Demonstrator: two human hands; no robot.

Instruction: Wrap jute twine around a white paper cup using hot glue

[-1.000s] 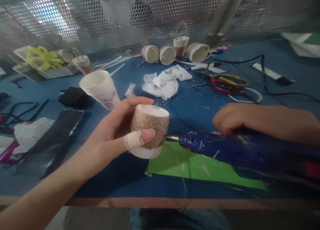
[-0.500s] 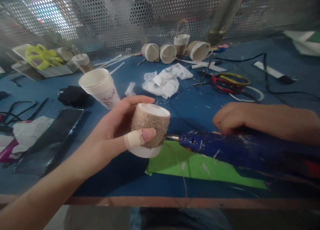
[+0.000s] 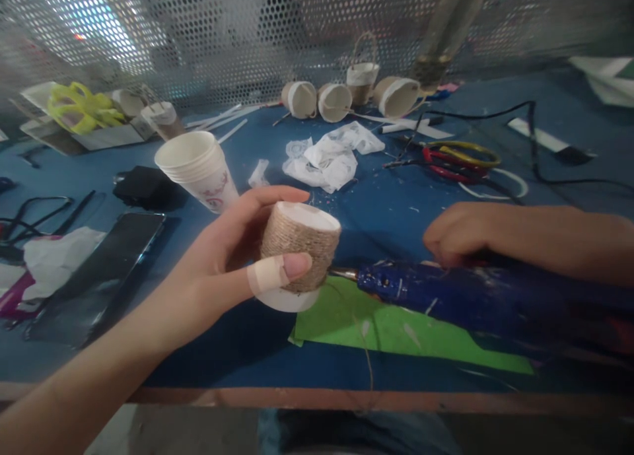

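My left hand (image 3: pixel 232 250), with a bandage on the thumb, is closed around a paper cup (image 3: pixel 302 250) wound with brown twine. The cup is tilted, its white base up and a white band bare at the lower end. A loose strand of twine (image 3: pixel 369 359) hangs from it over the table edge. My right hand (image 3: pixel 460 234) grips a blue hot glue gun (image 3: pixel 421 286); part of its body and handle fades into dark blur at the right. The metal nozzle (image 3: pixel 345 273) points at the cup's right side, touching or nearly touching the twine.
A green sheet (image 3: pixel 411 339) lies under the glue gun. Stacked paper cups (image 3: pixel 195 164), a phone (image 3: pixel 99 277) and a black box-shaped object (image 3: pixel 143 186) are on the left. Crumpled white material (image 3: pixel 329 158), coiled wires (image 3: pixel 460 161) and several small twine-wrapped cups (image 3: pixel 334 103) lie farther back.
The view has shifted slightly. Both hands, the cup and the glue gun keep nearly the same positions, with the nozzle still beside the twine.
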